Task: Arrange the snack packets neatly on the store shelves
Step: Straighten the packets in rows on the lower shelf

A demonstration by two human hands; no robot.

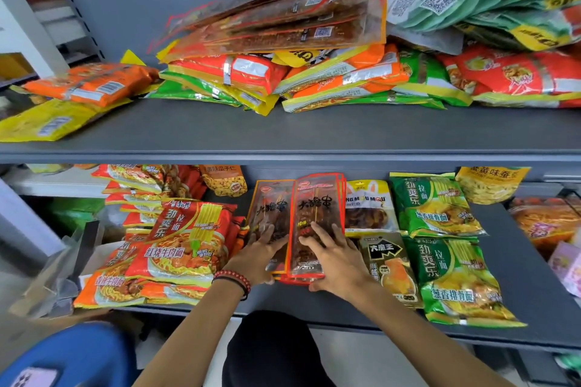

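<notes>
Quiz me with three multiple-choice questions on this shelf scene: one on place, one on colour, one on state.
1. The clear skewer packets under the left hand and right hand lie on: A the floor; B the lower shelf; C a trolley.
2. The bracelet on the left wrist is: A red; B blue; C white.
3. On the upper shelf the mixed packets are: A hung up; B in neat rows; C heaped loosely.
Answers: B, the board beneath the upper one; A, red beads show; C, they overlap at angles.
</notes>
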